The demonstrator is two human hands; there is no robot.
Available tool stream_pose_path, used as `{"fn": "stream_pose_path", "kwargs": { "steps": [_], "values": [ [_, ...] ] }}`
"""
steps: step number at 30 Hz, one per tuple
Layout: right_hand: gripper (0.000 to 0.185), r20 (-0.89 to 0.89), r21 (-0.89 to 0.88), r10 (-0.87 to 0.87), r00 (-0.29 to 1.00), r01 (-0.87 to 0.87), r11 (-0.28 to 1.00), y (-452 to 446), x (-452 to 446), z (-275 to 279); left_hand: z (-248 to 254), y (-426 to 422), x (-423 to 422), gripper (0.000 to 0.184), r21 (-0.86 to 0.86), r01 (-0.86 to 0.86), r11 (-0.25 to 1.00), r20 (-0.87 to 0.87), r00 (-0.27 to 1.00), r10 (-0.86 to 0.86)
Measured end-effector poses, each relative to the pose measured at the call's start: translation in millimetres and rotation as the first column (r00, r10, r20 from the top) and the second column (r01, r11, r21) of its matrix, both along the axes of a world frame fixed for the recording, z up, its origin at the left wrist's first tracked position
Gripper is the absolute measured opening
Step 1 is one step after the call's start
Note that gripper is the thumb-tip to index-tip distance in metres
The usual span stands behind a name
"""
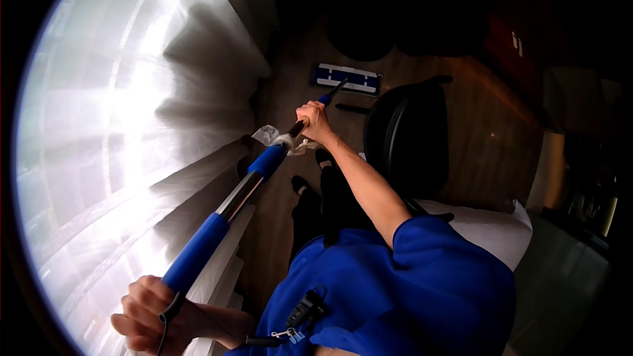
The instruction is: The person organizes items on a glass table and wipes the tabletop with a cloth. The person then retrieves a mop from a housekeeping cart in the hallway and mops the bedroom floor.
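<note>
A flat mop with a blue and silver handle [241,196] runs from the lower left up toward the middle of the view. My left hand [153,316] is closed around its top end, where a dark cord loop hangs. Farther down the pole, my right hand [315,122] grips it with the fingers wrapped round. Just above that grip, a crumpled whitish piece of plastic or cloth [269,135] is tied on the pole. The blue and white mop head [346,79] lies flat on the wooden floor [300,53], beyond my right hand.
Sheer white curtains [132,112] hang along the left, lit brightly from behind. A black chair [409,138] stands to the right of the mop. Something white and cushion-like [491,227] lies behind it. Dark furniture at the back is hard to make out.
</note>
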State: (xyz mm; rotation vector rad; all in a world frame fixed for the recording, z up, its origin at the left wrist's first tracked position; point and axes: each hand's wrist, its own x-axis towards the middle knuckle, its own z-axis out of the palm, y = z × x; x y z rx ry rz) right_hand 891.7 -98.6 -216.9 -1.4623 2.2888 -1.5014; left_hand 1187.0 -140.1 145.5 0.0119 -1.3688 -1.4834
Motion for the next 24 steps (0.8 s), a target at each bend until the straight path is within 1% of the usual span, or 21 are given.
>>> {"fn": "stream_pose_path", "kwargs": {
  "steps": [1,2,3,4,5,6,7,8,9,10,11,12,13,14,16,17,18,19,22,23,24],
  "values": [
    [0.024,-0.014,0.003,-0.015,1.0,0.015,1.0,-4,13,-12,-3,0,12,0.03,0.039,-0.107,0.993,-0.001,0.994,0.107],
    [0.023,-0.031,0.007,-0.004,1.0,0.004,1.0,-9,27,-12,-3,-2,25,0.03,0.082,-0.215,0.973,0.007,0.977,0.215],
    [0.022,-0.047,0.022,-0.001,0.999,0.002,1.0,-12,24,-12,-3,-7,20,0.03,0.131,-0.312,0.941,0.027,0.95,0.311],
    [0.022,-0.05,0.02,0.009,0.999,-0.008,1.0,-14,25,-9,3,-5,15,0.03,0.12,-0.32,0.94,0.038,0.947,0.318],
    [0.023,-0.077,-0.04,-0.002,0.997,-0.001,0.999,-13,27,-6,15,1,14,0.03,0.099,-0.264,0.96,0.047,0.964,0.26],
    [0.024,-0.035,-0.051,0.041,0.999,-0.043,0.998,-15,39,1,32,13,16,0.029,0.068,-0.216,0.974,0.068,0.975,0.212],
    [0.025,-0.01,-0.08,0.077,0.997,-0.078,0.994,-10,49,10,52,32,16,0.028,0.057,-0.244,0.968,0.125,0.964,0.235],
    [0.026,0.021,-0.075,0.119,0.993,-0.117,0.99,3,53,21,75,60,1,0.033,0.052,-0.375,0.925,0.083,0.925,0.371],
    [0.024,0.041,-0.098,0.152,0.988,-0.147,0.984,20,55,37,101,89,-10,0.033,0.013,-0.355,0.935,0.081,0.932,0.353],
    [0.019,0.082,-0.13,0.223,0.971,-0.211,0.969,39,59,52,124,117,-22,0.032,-0.03,-0.342,0.939,0.076,0.936,0.343],
    [0.016,0.133,-0.077,0.31,0.942,-0.302,0.95,56,54,64,140,142,-38,0.032,-0.046,-0.299,0.953,0.07,0.951,0.302],
    [0.016,0.19,-0.024,0.402,0.896,-0.406,0.914,70,43,73,151,161,-63,0.032,-0.064,-0.257,0.964,0.068,0.963,0.261],
    [0.017,0.234,0.007,0.431,0.872,-0.444,0.896,64,-21,71,147,161,-137,0.032,-0.082,-0.295,0.952,0.058,0.952,0.3],
    [0.017,0.276,0.039,0.455,0.847,-0.483,0.875,64,-48,78,153,161,-164,0.03,-0.136,-0.352,0.926,0.082,0.928,0.365],
    [0.018,0.222,0.004,0.426,0.877,-0.438,0.899,78,-74,103,173,168,-178,0.028,-0.219,-0.291,0.931,0.045,0.951,0.307],
    [0.018,0.204,-0.014,0.423,0.883,-0.43,0.903,55,-56,92,157,133,-156,0.028,-0.275,-0.223,0.935,0.075,0.965,0.252],
    [0.018,0.189,-0.033,0.393,0.9,-0.394,0.918,56,-54,79,141,132,-149,0.029,-0.332,-0.159,0.93,0.112,0.972,0.207],
    [0.019,0.176,-0.057,0.362,0.915,-0.358,0.932,57,-54,65,122,134,-142,0.034,-0.3,-0.125,0.946,0.142,0.974,0.174],
    [0.018,0.089,-0.115,0.256,0.963,-0.246,0.962,51,-64,60,95,123,-129,0.038,-0.301,0.012,0.953,0.037,0.999,-0.001],
    [0.018,0.057,-0.132,0.222,0.973,-0.213,0.968,47,-65,53,83,119,-127,0.038,-0.314,0.055,0.948,0.039,0.998,-0.045],
    [0.018,0.028,-0.149,0.184,0.982,-0.178,0.973,44,-63,46,66,117,-120,0.039,-0.284,0.071,0.956,-0.044,0.995,-0.087]
  ]
}}
